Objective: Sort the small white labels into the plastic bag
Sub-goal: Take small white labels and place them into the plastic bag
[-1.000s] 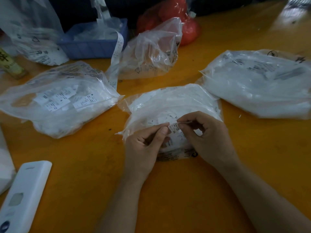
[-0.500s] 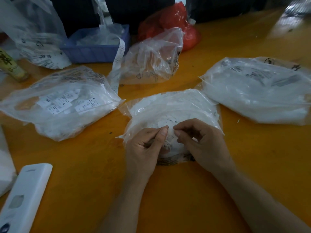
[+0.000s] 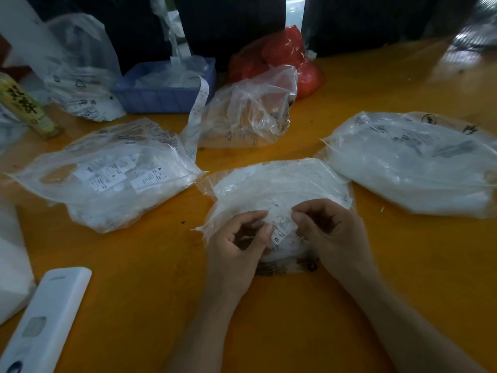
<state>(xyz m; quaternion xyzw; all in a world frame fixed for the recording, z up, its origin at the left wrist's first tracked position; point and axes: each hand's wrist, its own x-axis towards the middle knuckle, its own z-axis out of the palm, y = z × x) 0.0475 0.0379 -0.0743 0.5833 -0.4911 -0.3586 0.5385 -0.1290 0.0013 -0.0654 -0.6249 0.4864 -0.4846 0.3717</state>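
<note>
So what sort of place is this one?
Probably a packing or sorting bench: clear bags of printed labels lie across an orange table, with a blue tray holding a strip of labels at the back.

We see a clear plastic bag lying flat on the orange table, stuffed with white labels; one small printed label lies at its near end, marked "XS".

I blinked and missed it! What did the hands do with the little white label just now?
The left hand and right hand closed together a moment ago, then parted a little, so the small white label shows between them again, above the middle plastic bag. Both hands still pinch it. The other bags, blue tray and white device stayed put.
</note>
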